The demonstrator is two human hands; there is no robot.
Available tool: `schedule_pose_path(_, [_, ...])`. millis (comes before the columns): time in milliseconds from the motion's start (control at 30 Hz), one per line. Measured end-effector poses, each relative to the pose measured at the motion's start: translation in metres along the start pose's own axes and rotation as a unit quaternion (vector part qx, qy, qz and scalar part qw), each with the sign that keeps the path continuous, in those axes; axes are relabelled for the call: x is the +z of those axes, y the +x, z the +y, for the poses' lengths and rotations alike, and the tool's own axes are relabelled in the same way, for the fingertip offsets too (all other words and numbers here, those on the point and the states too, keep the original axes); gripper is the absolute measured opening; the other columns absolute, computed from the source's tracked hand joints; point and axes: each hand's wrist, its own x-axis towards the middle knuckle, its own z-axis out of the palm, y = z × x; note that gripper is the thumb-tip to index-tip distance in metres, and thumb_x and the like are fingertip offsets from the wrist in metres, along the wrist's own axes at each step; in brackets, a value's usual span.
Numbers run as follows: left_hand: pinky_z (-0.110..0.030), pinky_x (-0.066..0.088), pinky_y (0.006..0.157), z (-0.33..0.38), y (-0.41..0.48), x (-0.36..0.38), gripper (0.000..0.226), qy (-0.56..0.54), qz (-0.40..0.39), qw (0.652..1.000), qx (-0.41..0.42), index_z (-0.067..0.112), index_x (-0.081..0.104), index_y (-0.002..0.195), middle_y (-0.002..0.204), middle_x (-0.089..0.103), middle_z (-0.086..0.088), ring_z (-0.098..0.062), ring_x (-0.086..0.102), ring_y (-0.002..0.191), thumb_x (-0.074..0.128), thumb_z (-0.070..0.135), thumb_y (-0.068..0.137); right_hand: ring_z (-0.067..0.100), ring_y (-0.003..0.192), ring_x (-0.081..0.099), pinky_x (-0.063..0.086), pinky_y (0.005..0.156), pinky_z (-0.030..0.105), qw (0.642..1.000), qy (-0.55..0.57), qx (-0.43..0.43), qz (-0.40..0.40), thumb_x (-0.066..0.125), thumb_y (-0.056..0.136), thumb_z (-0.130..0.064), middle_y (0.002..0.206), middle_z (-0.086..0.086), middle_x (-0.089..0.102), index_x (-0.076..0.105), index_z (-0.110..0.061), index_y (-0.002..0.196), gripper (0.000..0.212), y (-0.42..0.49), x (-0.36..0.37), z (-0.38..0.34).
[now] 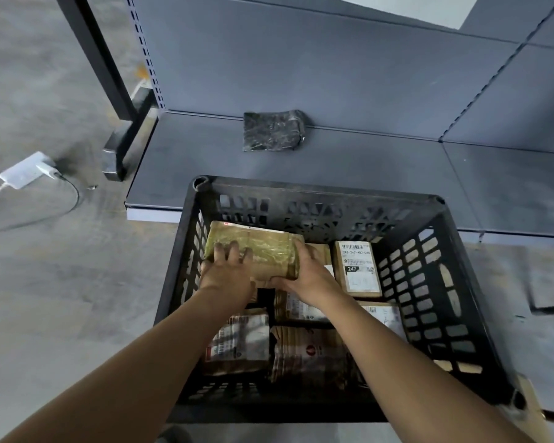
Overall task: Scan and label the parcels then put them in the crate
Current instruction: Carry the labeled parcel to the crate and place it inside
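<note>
Head view looks down on a grey concrete floor [61,282] and a low grey shelf base [381,167], whose front edge meets the far rim of a black slotted crate [429,282]. Brown labelled parcels [304,350] cover most of the crate bottom, leaving one dark gap near the middle. At the far left corner, a tape-wrapped parcel [266,247] sits above the others, with its long axis running left to right across the crate and its right end a little lower. Its left end is just beside the left wall, and some room is left to the far wall. The left hand [227,270] lays curled fingers over its near left top, while the right hand [307,273] wraps around its right end. To the right of it lies a box labelled 247 [357,270]. A black wrapped packet [274,131] lies on the shelf, well apart from the crate, and a white charger [26,170] lies on the floor.
</note>
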Motion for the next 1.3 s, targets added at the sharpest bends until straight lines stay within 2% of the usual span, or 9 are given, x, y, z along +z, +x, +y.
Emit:
schedule_pose_path(133, [-0.052,0.030,0.111,0.001,0.001,-0.005,0.076,-0.007,-0.009,1.000,-0.004,0.019,0.006,0.153,0.160,0.000,-0.011,-0.038,0.003,0.146,0.043,0.051,0.096,0.027,0.142,0.036,0.037,0.110,0.040,1.000,-0.017,0.019,0.000,0.066,0.085,-0.059,0.163,-0.004,0.013,0.008,-0.038,0.156,0.095,-0.003,-0.006,-0.005])
schedule_pose_path(333, [-0.051,0.035,0.109,0.011,-0.028,-0.034,0.088,0.003,0.007,1.000,-0.011,0.016,-0.010,0.153,0.160,0.004,-0.014,-0.038,0.008,0.147,0.039,0.060,0.094,0.026,0.143,0.035,0.037,0.109,0.043,0.999,-0.028,0.043,-0.003,0.054,0.089,-0.065,0.163,-0.006,0.018,0.009,-0.041,0.155,0.084,-0.039,-0.037,-0.030])
schedule_pose_path(433, [-0.054,0.028,0.113,0.015,-0.070,-0.065,0.090,-0.018,-0.001,1.000,-0.018,0.020,-0.013,0.153,0.162,-0.002,-0.012,-0.035,0.003,0.148,0.031,0.069,0.092,0.024,0.141,0.039,0.040,0.107,0.039,0.998,-0.050,0.032,-0.007,0.051,0.090,-0.066,0.163,-0.005,0.017,0.008,-0.038,0.156,0.083,-0.087,-0.070,-0.059])
schedule_pose_path(533, [-0.054,0.025,0.113,0.021,-0.124,-0.113,0.093,-0.032,-0.020,0.999,-0.017,0.022,-0.015,0.153,0.162,-0.009,-0.010,-0.035,-0.001,0.149,0.025,0.075,0.088,0.023,0.138,0.043,0.044,0.099,0.035,0.997,-0.069,0.029,-0.011,0.048,0.092,-0.065,0.163,-0.003,0.019,0.010,-0.032,0.157,0.083,-0.138,-0.114,-0.094])
schedule_pose_path(700, [-0.056,0.027,0.113,0.027,-0.218,-0.224,0.090,-0.047,-0.015,0.999,-0.024,0.024,-0.010,0.154,0.162,-0.002,-0.007,-0.035,0.004,0.148,0.029,0.074,0.089,0.023,0.140,0.041,0.044,0.101,0.038,0.997,-0.083,0.004,0.002,0.048,0.093,-0.064,0.162,0.001,0.023,0.015,-0.028,0.157,0.081,-0.225,-0.201,-0.166])
schedule_pose_path(867, [-0.058,0.024,0.113,0.034,-0.320,-0.336,0.089,-0.126,-0.004,0.990,-0.065,0.024,-0.006,0.154,0.162,-0.002,-0.008,-0.036,0.001,0.148,0.028,0.074,0.089,0.023,0.140,0.040,0.045,0.105,0.042,0.991,-0.124,-0.029,0.025,0.047,0.091,-0.067,0.160,0.004,0.027,0.017,-0.028,0.156,0.081,-0.318,-0.284,-0.226])
schedule_pose_path(967, [-0.058,0.024,0.114,0.037,-0.378,-0.390,0.090,-0.157,0.023,0.983,-0.094,0.024,-0.005,0.154,0.162,-0.003,-0.008,-0.037,0.001,0.148,0.029,0.074,0.088,0.022,0.140,0.039,0.042,0.108,0.041,0.992,-0.108,-0.044,0.037,0.046,0.091,-0.068,0.161,0.003,0.025,0.016,-0.030,0.156,0.081,-0.365,-0.329,-0.258])
schedule_pose_path(1100, [-0.056,0.029,0.110,0.034,-0.449,-0.452,0.088,-0.194,0.069,0.970,-0.128,0.022,0.003,0.154,0.161,0.008,-0.011,-0.036,0.010,0.147,0.032,0.073,0.088,0.022,0.144,0.034,0.040,0.110,0.041,0.993,-0.071,-0.076,0.057,0.047,0.094,-0.062,0.162,0.003,0.021,0.015,-0.030,0.157,0.077,-0.421,-0.381,-0.311])
schedule_pose_path(1300, [-0.052,0.031,0.108,-0.001,-0.522,-0.498,0.085,-0.223,0.149,0.947,-0.177,0.024,0.007,0.153,0.157,0.015,-0.009,-0.034,0.014,0.144,0.039,0.070,0.089,0.024,0.144,0.032,0.043,0.104,0.047,0.986,-0.090,-0.125,0.067,0.041,0.094,-0.066,0.162,0.000,0.019,0.012,-0.035,0.155,0.075,-0.469,-0.404,-0.381])
